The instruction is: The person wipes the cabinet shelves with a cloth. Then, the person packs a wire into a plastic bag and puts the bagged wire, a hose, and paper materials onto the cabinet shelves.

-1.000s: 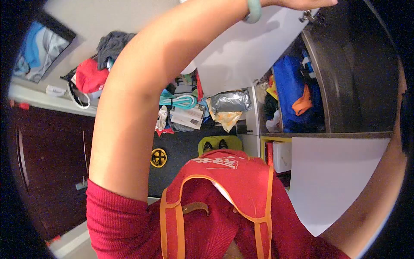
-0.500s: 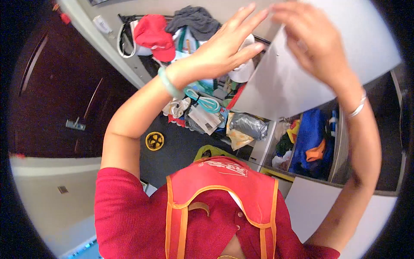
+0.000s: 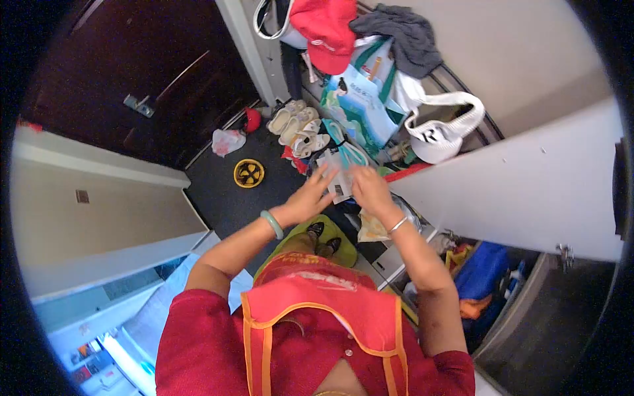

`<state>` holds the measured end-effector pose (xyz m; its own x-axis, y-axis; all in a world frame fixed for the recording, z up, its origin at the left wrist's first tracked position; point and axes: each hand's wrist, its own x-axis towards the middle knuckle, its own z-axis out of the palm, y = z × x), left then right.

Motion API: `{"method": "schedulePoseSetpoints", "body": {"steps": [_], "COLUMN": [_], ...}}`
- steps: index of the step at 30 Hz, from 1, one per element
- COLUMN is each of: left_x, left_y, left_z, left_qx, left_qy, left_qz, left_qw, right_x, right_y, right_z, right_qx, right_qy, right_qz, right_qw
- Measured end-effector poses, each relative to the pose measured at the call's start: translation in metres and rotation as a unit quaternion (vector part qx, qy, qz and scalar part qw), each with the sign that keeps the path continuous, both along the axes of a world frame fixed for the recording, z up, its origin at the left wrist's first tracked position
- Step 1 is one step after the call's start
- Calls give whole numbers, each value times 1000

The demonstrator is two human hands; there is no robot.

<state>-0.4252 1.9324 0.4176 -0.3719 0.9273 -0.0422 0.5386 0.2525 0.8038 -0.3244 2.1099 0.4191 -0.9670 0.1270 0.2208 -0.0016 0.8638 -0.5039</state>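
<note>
Left hand: we saw the left hand (image 3: pixel 305 199) with fingers spread and thumb apart, at the near-left edge of the printed white sheet (image 3: pixel 339 190); we made out nothing held in it.
Right hand: the right hand (image 3: pixel 372 191) was partly curled at the sheet's other side; its fingertips blurred, so we could not tell whether it gripped anything.
White sheet: it lay between the two hands, just below the teal cord bundle (image 3: pixel 354 156).
Slipping risk: we judged that the sheet could slide off the pile if only one side were pinched.
Snagging risk: the cord's loops lay so near that a finger could catch one and drag it along.
Toppling risk: a knock could tip the illustrated bag (image 3: pixel 362 105) or the white visor (image 3: pixel 437 140), both crowded just beyond.
Surface: clutter hid what bore the sheet, so we could not name it; pale shoes (image 3: pixel 295 124) sat to the left of it.
Floor: the dark floor (image 3: pixel 214 170) held a round yellow object (image 3: pixel 249 173), which could trip a careless foot.
Cabinet: a white door panel (image 3: pixel 528 191) stood at the right, above a compartment with blue fabric (image 3: pixel 482 267).
Room: a dark door (image 3: pixel 142 59) filled the upper left.
</note>
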Motion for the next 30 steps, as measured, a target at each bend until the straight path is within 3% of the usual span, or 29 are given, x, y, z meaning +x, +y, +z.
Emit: {"method": "schedulePoseSetpoints", "body": {"steps": [4,6,11,15,18,19,22,24,27,28,29,30], "left_x": [25,32,43,48,29,24,25,13,-13,-16,-16,-19], "left_y": [-12,-11,3,25,48,55,78,95,126,137,150,162], "left_z": [-89,-129,-208,-287,-307,-320,-406,-428,-467,-489,-515,-538], "left_qx": [-63,-79,-163,-119,-156,-185,-113,-66,-101,-103,-87,-79], "left_qy": [-35,-53,-120,-148,-177,-211,-141,-132,-184,-189,-130,-105], "left_qz": [19,22,27,62,67,62,85,109,87,86,90,93], "left_qw": [997,995,979,980,969,958,980,983,974,973,984,987], "right_x": [11,14,18,9,-20,-16,-29,-46,-78,-80,-77,-75], "right_y": [-6,-12,-13,3,26,40,71,87,93,102,118,128], "right_z": [-105,-154,-240,-322,-359,-396,-460,-478,-480,-515,-561,-593], "right_qx": [-60,-88,-126,-146,-151,-153,-100,-51,-81,-81,-398,-664], "right_qy": [-77,-186,-268,-220,-323,-266,-287,-273,-303,-308,-269,-197], "right_qz": [2,-33,-40,-35,-90,-80,-107,-73,-69,-70,-187,-285], "right_qw": [995,978,954,964,930,948,947,958,947,945,856,662]}}
